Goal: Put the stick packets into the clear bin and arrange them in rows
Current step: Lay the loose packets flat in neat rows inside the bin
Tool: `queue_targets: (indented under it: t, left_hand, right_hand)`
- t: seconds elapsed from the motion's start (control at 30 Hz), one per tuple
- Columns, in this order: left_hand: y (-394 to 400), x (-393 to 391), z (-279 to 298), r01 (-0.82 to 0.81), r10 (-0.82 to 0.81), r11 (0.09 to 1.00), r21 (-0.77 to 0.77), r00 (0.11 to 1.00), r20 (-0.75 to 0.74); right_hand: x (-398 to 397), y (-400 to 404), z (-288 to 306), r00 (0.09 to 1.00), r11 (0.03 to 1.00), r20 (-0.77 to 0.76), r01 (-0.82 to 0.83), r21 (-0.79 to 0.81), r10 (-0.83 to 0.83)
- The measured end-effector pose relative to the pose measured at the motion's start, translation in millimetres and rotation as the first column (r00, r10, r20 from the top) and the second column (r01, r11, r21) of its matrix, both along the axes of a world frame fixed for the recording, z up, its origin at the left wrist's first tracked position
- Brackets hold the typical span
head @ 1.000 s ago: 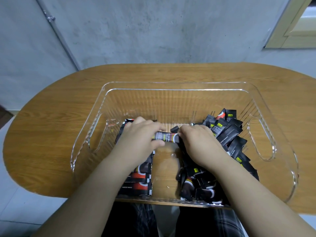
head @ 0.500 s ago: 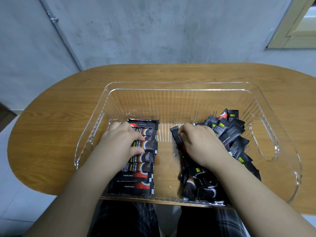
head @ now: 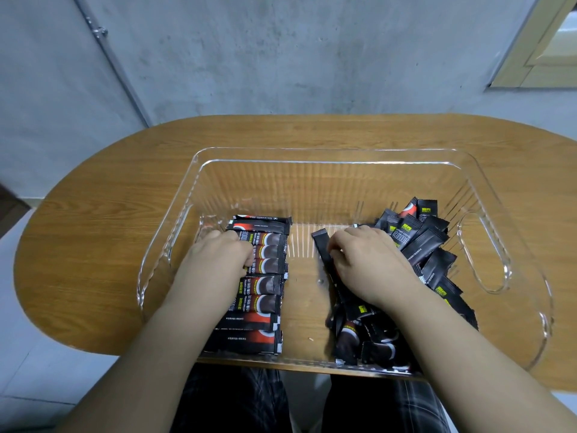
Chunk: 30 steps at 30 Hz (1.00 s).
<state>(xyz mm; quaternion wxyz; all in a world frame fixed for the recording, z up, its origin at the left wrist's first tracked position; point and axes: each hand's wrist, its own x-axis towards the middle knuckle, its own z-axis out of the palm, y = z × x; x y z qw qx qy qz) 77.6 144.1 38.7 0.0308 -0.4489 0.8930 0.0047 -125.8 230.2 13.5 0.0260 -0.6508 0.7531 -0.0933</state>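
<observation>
Nearest the bin's (head: 499, 354) front wall, the row (head: 256, 307) of packets lies flat along its left side, each one crosswise, stacked edge to edge from the front wall back toward the middle. Right of that row, across a bare strip of bin floor, sits the loose pile (head: 415, 245), packets jumbled at all angles and running from the front wall back to the right handle. Now the left hand (head: 224, 254) rests on the row's far half, fingers curled down onto the packets, pressing rather than lifting as far as I can tell. The right hand (head: 362, 260) is on the pile's left edge, fingers bent over one dark packet (head: 323, 248) that pokes out toward the bin's middle; it looks pinched, though the fingertips are hidden. These look light, thin and floppy, with slick film skins, so they should slide over one another easily and buckle if pushed from an end. Best taken at mid-length between thumb and fingers, or by a crimped end seal, one at a time. Pressing the row flat should stop it fanning out. Beyond the bin, the desk (head: 93, 245) runs back to a grey wall (head: 281, 57).
</observation>
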Motion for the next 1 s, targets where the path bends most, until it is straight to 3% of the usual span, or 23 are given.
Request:
queue_targets:
  t: [0.17,0.33,0.53,0.8,1.0]
  left_hand:
    - [-5,-9,-2,0.005,0.000,0.998,0.067,0.997,-0.081]
    - [-12,-54,2,0.224,-0.202,0.970,0.095,0.959,-0.197]
    - [-26,-102,-18,0.471,-0.472,0.877,0.097,0.881,-0.014]
    - [-32,-112,-19,0.499,-0.508,0.855,0.138,0.861,0.031]
    - [-31,-114,-19,0.417,-0.438,0.887,0.199,0.896,0.076]
  right_hand:
    - [0,1,-6,0.992,0.998,-0.124,0.020,0.064,-0.012]
    - [-1,0,-7,0.993,0.994,-0.116,-0.009,0.106,0.022]
    - [-1,2,-4,0.997,0.996,-0.052,-0.055,0.077,0.059]
    - [-1,2,-1,0.999,1.000,-0.041,-0.011,0.024,0.012]
    - [0,3,0,1.000,1.000,-0.027,0.007,0.011,-0.007]
